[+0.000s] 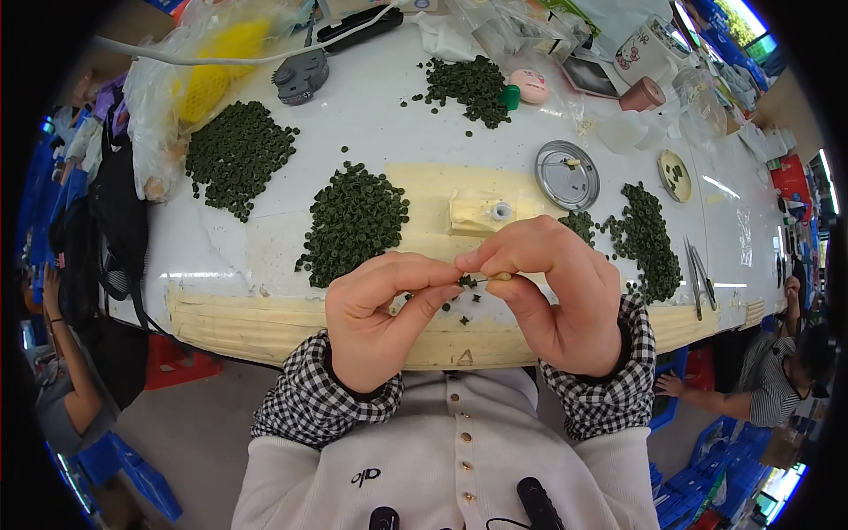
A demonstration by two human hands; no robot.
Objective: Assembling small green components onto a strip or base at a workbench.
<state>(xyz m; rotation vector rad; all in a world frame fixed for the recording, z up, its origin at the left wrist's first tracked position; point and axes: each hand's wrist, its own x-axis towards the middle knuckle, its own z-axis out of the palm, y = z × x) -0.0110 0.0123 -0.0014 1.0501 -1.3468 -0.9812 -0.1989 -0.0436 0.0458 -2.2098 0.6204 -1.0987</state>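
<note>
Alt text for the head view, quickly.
A person's left hand and right hand nearly meet at the fingertips; anything held there is too small to tell. Piles of small dark green pieces dot the white table, with a metal dish beyond the right hand.

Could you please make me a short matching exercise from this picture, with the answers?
1. Bare left hand
2. Round silver metal dish
3. Slim silver metal tweezers
4. Round pink case

A. Right of the rightmost pile of dark-green pieces
B. Beside a small bright-green object
C. Fingertips close to the right hand
D. Holding a few small pieces

Pairs: 1-C, 2-D, 3-A, 4-B
</note>
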